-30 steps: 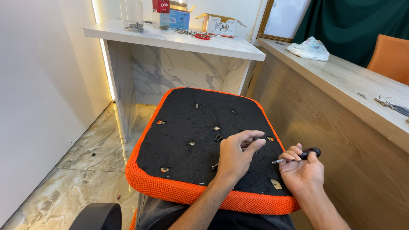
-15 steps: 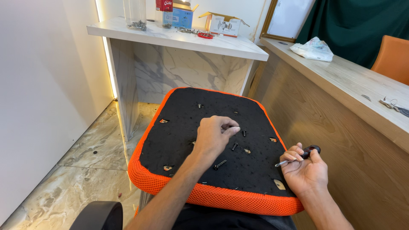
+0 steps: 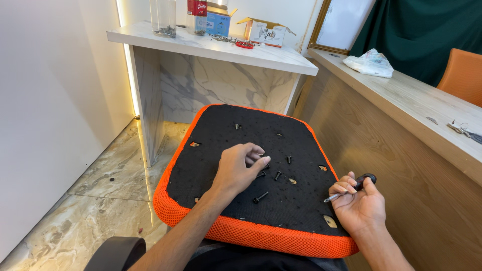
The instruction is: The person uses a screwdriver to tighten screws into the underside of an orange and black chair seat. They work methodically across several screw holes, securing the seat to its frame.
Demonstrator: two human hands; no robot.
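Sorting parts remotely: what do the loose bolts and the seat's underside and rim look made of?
Bolts: dark, slightly glossy, probably black-coated metal. Seat underside: matte black, fuzzy, seemingly fabric. Rim: bright orange woven mesh with visible holes.

Black seat underside edged in orange mesh; black bolts; marbled floor.

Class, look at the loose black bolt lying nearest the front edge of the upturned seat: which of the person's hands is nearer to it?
The left hand. It sits just up and left of the black bolt, fingers over other bolts. The right hand, holding a screwdriver, is farther away at the seat's right edge.
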